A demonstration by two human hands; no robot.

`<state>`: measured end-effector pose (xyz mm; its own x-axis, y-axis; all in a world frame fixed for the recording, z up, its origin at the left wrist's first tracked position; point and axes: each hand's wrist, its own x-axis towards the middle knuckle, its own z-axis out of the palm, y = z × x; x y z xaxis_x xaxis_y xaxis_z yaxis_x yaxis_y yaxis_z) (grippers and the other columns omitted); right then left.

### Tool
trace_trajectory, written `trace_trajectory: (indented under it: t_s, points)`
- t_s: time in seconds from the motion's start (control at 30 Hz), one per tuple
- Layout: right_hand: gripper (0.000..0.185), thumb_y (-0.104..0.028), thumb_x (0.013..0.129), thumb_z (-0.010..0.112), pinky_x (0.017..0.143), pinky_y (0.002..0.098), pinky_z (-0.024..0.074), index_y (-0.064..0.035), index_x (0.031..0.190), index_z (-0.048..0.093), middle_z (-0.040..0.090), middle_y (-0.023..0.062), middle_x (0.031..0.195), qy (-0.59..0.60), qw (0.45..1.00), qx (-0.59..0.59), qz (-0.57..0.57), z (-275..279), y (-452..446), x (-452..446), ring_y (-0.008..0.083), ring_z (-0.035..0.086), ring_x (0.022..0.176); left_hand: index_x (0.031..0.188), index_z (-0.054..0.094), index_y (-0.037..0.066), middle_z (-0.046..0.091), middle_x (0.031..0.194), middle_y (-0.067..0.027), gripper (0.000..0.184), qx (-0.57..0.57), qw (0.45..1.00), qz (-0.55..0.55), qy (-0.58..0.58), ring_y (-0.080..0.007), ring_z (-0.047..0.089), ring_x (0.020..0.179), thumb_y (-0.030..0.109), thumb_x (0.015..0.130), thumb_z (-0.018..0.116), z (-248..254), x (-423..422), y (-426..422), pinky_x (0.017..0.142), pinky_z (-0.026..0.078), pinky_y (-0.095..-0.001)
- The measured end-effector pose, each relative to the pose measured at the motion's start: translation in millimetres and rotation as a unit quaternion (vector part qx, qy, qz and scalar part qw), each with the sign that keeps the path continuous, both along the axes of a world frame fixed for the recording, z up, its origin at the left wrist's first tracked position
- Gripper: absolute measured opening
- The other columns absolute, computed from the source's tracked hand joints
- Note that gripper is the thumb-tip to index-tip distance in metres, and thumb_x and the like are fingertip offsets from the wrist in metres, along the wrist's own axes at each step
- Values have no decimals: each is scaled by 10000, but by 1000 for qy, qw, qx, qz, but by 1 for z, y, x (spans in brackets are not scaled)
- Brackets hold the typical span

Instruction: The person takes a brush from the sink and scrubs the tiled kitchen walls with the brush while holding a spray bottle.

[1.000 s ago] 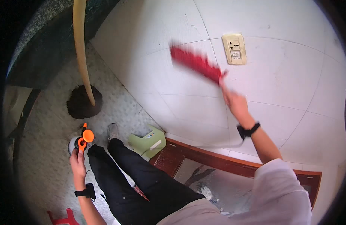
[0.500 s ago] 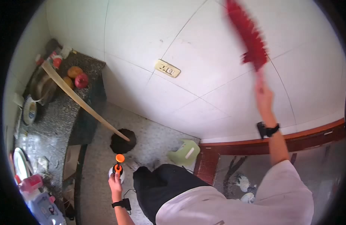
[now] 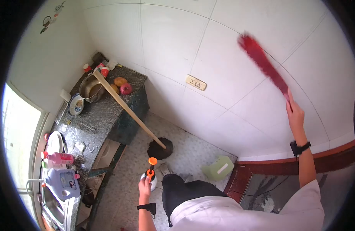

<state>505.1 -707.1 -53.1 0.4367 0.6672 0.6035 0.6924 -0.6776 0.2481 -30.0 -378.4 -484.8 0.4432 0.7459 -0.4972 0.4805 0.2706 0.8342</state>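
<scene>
My right hand (image 3: 295, 114) is closed around the handle of a red, fluffy duster (image 3: 265, 64). The duster slants up and left in front of the white tiled wall, its far end slightly blurred. I cannot tell whether its fibres touch the tiles. Low in front of me, my left hand (image 3: 144, 188) grips a pump sprayer (image 3: 151, 174) with an orange knob and a white body. Its fingers wrap round the sprayer's neck, and the hand partly covers the bottle.
A long wooden handle (image 3: 129, 110) leans on the granite counter (image 3: 93, 124), its foot at a dark round object (image 3: 161, 148). On the counter are a metal pot (image 3: 91, 87), a bowl (image 3: 76, 105) and bottles (image 3: 63, 184). A green stool (image 3: 218, 168) stands by the wall, below a socket (image 3: 196, 82).
The view has swung left, bringing more counter, a sink and a window into sight. The duster now tilts further left in my right hand. Both hands keep their hold.
</scene>
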Motion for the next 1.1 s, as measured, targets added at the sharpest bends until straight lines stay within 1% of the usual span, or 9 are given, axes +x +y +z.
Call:
trace_trajectory:
  t_s: [0.1,0.23,0.4,0.53,0.67,0.73,0.77,0.87,1.1]
  points:
    - [577,-98,923,631,565,378,493,-251,1456,471,657,116,806,-16,986,89,138,-12,121,15,270,593,606,806,533,26,502,660,-11,368,-62,998,19,-26,-87,470,515,346,986,514,-4,2,-17,465,367,-255]
    - [527,-259,986,515,535,431,507,-304,1494,381,657,115,784,96,987,-86,98,-121,272,17,303,646,629,837,537,16,517,688,-13,354,-131,989,52,-46,-82,485,547,338,982,519,-7,7,-32,477,375,-242]
    - [589,-184,941,536,503,436,499,-298,1495,370,652,113,730,167,955,-231,83,-251,361,5,291,640,575,866,551,1,533,696,-21,347,-144,987,50,-44,-84,496,555,327,981,524,-13,4,-35,486,391,-245]
    - [592,-190,949,526,500,439,492,-305,1504,353,646,101,714,158,947,-265,93,-240,350,0,293,627,564,816,570,-23,540,633,-31,351,-81,997,-18,8,-96,506,544,288,974,531,-23,4,-15,490,396,-280]
    - [531,-232,1008,496,528,400,493,-288,1516,351,644,89,719,87,987,-118,60,-104,346,-13,273,616,576,801,566,-27,535,615,-34,357,-64,998,-3,12,-100,513,549,288,968,534,-39,-7,21,498,399,-291]
    - [540,-243,1003,509,543,407,499,-283,1517,349,653,93,729,-17,985,-12,173,-60,367,-23,295,607,576,848,595,-46,603,640,-121,457,-65,997,-7,30,-201,590,601,398,950,564,-56,-8,46,588,459,-372]
    - [540,-243,1003,509,543,407,499,-283,1517,349,653,93,729,-16,983,-9,185,-63,374,-20,295,607,576,866,593,-59,625,676,-186,473,-35,998,-33,43,-309,625,648,409,933,574,-59,-9,57,630,476,-413]
    - [550,-262,998,519,558,424,509,-260,1519,342,657,106,728,17,988,-57,139,-89,403,-10,328,612,587,885,590,-67,627,725,-254,488,21,995,-59,74,-423,633,734,420,912,585,-60,-3,82,667,480,-463]
    - [542,-255,985,529,527,469,486,-268,1500,360,623,147,670,138,945,-254,150,-262,533,-15,347,623,587,914,586,-70,622,802,-309,516,68,991,-65,98,-499,607,854,446,899,590,-60,6,116,715,467,-517]
